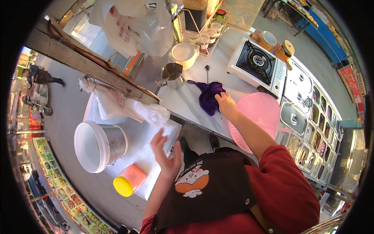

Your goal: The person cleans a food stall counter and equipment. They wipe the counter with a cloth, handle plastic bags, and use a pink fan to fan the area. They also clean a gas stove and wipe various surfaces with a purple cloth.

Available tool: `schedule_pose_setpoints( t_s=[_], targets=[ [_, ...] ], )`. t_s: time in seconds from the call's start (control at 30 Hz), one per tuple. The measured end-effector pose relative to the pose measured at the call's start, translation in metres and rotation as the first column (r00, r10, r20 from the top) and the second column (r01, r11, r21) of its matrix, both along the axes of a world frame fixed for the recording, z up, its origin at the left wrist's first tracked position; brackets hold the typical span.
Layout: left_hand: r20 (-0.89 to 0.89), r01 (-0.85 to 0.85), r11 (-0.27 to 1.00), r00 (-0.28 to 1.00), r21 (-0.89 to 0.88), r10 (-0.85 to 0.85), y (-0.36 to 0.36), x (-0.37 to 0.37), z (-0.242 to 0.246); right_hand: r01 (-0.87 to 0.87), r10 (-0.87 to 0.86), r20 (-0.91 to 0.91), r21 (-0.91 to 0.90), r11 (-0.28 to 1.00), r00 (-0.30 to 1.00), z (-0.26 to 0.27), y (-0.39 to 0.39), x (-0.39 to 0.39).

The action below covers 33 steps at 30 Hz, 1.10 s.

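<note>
My right hand [227, 106] reaches over the marble-patterned counter [187, 101], its fingers gripping the edge of a crumpled purple cloth [209, 98]. A long-handled spoon [207, 71] lies just beyond the cloth. To the cloth's left stands a metal pitcher [174, 76] with a utensil's handle leaning out of it. Under my right forearm sits a pink, ribbed, round plastic item [257, 109], partly hidden by the arm. My left hand [168, 159] is raised in front of my apron, fingers apart and holding nothing, near the white side table's edge.
On the side table are a white bucket [93, 146] and a yellow-lidded jar [128, 181]. Plastic bags [137, 26] hang from a beam [93, 70]. A portable gas stove [257, 63], lidded jars [184, 54] and metal ingredient trays [315, 131] occupy the counter. A person stands far left.
</note>
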<state>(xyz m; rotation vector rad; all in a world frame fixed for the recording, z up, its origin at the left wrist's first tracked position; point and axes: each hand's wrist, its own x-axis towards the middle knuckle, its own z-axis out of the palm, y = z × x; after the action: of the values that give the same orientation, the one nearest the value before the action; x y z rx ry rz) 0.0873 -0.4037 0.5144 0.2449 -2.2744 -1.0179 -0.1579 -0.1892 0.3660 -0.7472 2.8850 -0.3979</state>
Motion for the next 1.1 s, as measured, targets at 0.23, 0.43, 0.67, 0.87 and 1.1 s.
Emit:
schedule_pose_setpoints(
  t_s=[0.23, 0.43, 0.67, 0.87, 1.1],
  targets=[
    [0.191, 0.104, 0.595, 0.891, 0.797, -0.412, 0.025, -0.009, -0.022, 0.061, 0.009, 0.08, -0.826, 0.56, 0.997, 0.111, 0.001, -0.002],
    [-0.463, 0.359, -0.352, 0.84, 0.865, -0.282, 0.051, -0.028, -0.004, 0.045, 0.608, 0.407, -0.853, 0.521, 0.682, 0.196, -0.023, 0.081],
    [-0.043, 0.037, -0.024, 0.938, 0.999, -0.343, -0.002, 0.046, -0.003, -0.242, 0.777, 0.404, -0.791, 0.562, 0.483, 0.187, -0.074, 0.134],
    [0.215, -0.163, 0.452, 0.974, 0.877, -0.066, -0.056, 0.116, -0.014, 0.294, 0.61, 0.781, -0.618, 0.729, 0.131, 0.148, -0.144, 0.179],
    [0.173, 0.056, 0.872, 0.972, 0.486, -0.159, -0.141, 0.171, 0.02, 0.555, 0.519, 0.676, -0.192, 0.809, -0.523, 0.124, -0.22, 0.207]
  ],
)
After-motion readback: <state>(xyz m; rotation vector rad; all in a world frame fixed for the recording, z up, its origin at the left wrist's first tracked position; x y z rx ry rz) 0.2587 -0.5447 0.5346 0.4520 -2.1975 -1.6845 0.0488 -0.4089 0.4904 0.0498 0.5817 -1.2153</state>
